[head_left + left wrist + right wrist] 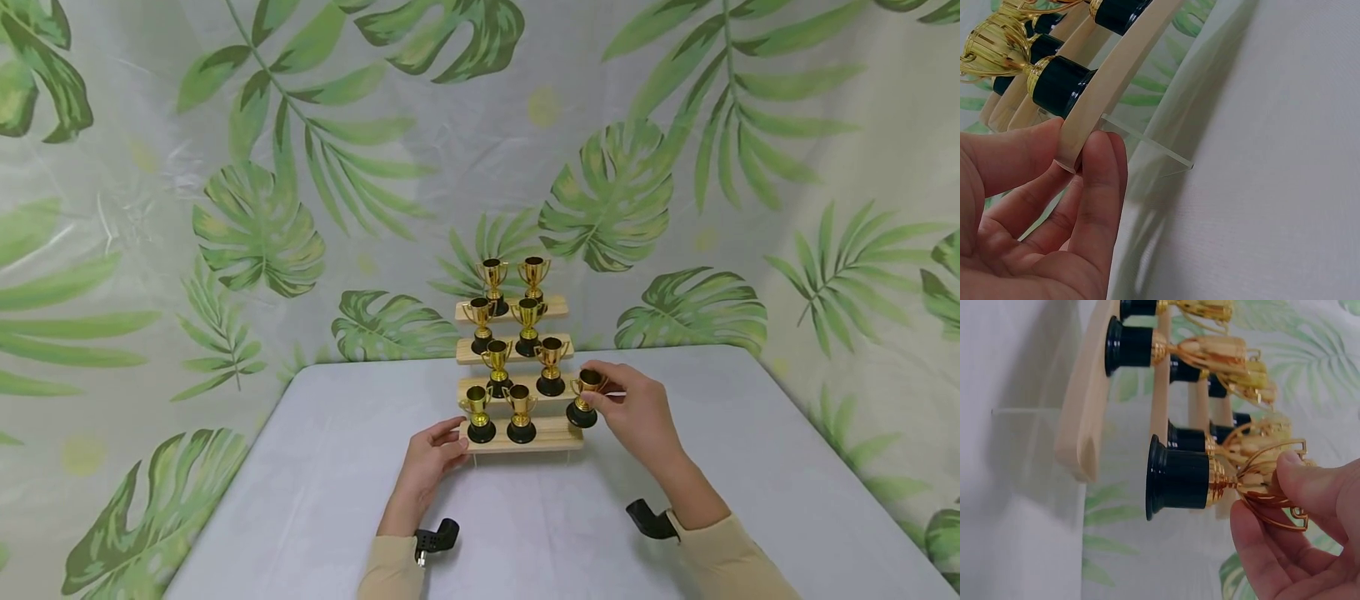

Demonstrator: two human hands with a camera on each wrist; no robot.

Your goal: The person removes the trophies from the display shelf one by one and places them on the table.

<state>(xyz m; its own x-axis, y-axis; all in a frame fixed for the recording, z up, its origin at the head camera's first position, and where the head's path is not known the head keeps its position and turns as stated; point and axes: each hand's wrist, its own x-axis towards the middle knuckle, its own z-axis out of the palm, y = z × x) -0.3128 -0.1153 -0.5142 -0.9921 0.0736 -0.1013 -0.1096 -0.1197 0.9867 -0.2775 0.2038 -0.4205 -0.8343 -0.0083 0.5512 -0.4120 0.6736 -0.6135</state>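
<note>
A tiered wooden stand point(555, 435) holds several small gold trophies with black bases, two on each step. My left hand point(429, 462) pinches the left end of the lowest step point(1085, 125) between thumb and fingers. In my right hand point(637, 412) is a gold trophy point(587, 400), pinched by its cup between thumb and fingers. The right wrist view shows that trophy's black base point(1179, 478) apart from the lowest step's right end point(1079, 450). On the lowest step, two trophies point(521, 412) stand toward the left and middle.
A white-covered table point(322, 500) lies under the stand. Clear legs point(1147, 140) hold up the lowest step. Behind the table hangs a leaf-patterned curtain point(450, 150). Black wrist mounts point(651, 520) sit at both sleeves.
</note>
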